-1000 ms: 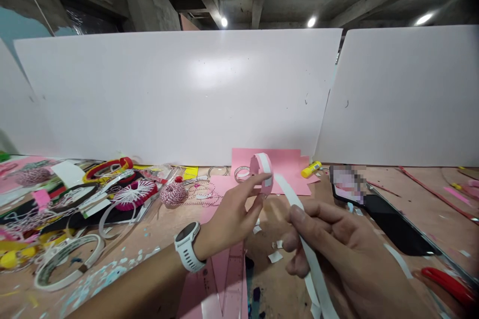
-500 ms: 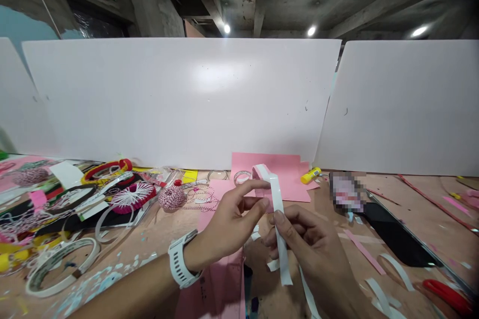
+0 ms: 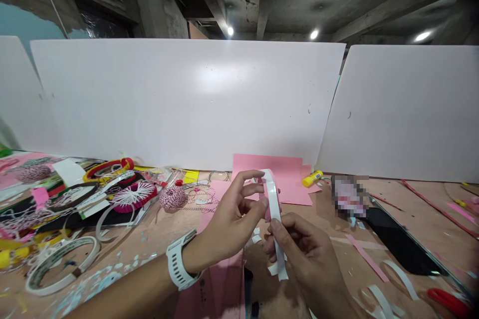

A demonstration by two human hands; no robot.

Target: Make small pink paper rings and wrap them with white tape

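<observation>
Between both hands, in front of me, is a curved pink band (image 3: 267, 188), looking like a paper ring, partly hidden by my fingers. A white strip of tape (image 3: 274, 204) runs along its outer face and hangs down past it. My left hand (image 3: 234, 217), with a white watch (image 3: 181, 261) on its wrist, is closed on the band from the left, index finger bent over its top. Lower right, my right hand (image 3: 310, 256) pinches the white strip, thumb lying on its front. The strip's free lower end sticks out beneath that thumb.
Pink paper sheets (image 3: 295, 189) and a yellow glue stick (image 3: 312, 178) lie behind the hands. At left are a tape roll (image 3: 37, 284), a ball of string (image 3: 173, 198) and a magenta ring (image 3: 134, 197). Tape scraps and red-handled scissors (image 3: 449, 303) are at right.
The white strip now follows the band's curve over the top. My left fingers have spread up along the band, and my right hand has shifted slightly down along the strip.
</observation>
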